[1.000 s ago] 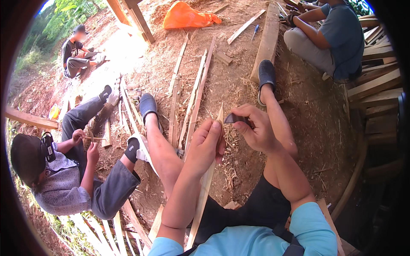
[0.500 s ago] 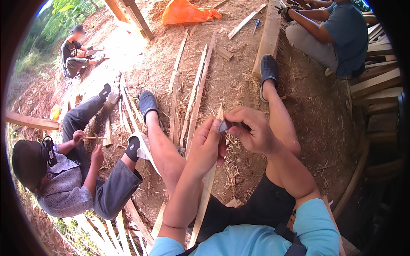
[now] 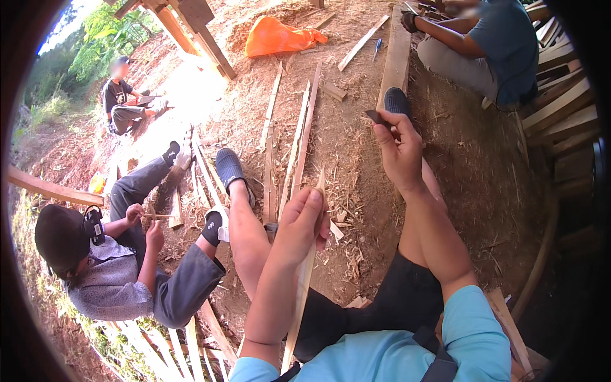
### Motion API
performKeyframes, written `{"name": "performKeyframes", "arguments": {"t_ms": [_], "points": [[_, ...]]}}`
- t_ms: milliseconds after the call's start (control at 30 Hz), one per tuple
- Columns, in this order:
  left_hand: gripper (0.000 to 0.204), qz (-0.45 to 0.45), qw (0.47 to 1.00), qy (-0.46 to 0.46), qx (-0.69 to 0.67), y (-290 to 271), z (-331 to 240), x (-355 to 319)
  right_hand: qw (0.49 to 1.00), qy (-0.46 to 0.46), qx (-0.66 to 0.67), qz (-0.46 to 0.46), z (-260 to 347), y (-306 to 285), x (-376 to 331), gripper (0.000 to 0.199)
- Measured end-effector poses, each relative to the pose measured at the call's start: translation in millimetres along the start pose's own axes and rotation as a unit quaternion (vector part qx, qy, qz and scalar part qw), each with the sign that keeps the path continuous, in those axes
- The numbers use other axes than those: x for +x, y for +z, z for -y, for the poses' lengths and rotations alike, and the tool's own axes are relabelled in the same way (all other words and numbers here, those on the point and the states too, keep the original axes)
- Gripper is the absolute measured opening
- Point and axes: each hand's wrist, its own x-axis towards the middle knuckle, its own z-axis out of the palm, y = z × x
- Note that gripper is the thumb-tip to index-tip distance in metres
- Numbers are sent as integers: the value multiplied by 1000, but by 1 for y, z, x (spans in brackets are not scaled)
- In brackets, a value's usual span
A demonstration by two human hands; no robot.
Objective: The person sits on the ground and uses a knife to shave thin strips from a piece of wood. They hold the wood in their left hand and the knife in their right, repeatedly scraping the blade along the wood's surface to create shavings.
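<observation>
My left hand (image 3: 300, 219) is closed round a long, pale wooden strip (image 3: 300, 302). The strip's pointed tip sticks up past my thumb, and its lower end runs down between my thighs. Up and to the right, well apart from the strip, my right hand (image 3: 402, 149) pinches a small dark knife blade (image 3: 377, 117) between thumb and fingers. Most of the knife's handle is hidden in my grip.
Long wooden strips (image 3: 296, 149) and shavings lie on the dirt ahead. Beyond are an orange bag (image 3: 273, 38), a blue screwdriver (image 3: 377, 47) and a thick plank (image 3: 396, 57). People sit at left (image 3: 121, 280), far left (image 3: 124, 95) and upper right (image 3: 503, 57). Stacked wood (image 3: 563, 105) stands at right.
My right hand has lifted the blade off the strip's tip and moved up and right. The left hand still grips the strip, slightly lower in view. The whole view has shifted a little.
</observation>
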Motion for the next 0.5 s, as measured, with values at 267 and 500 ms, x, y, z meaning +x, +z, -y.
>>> {"name": "performKeyframes", "arguments": {"t_ms": [267, 500], "points": [[26, -129, 991, 37, 28, -12, -42, -31, 966, -165, 35, 196, 82, 8, -30, 25], [27, -65, 997, 28, -16, 6, -38, -11, 986, -16, 123, 116, 65, 5, -19, 27]]}}
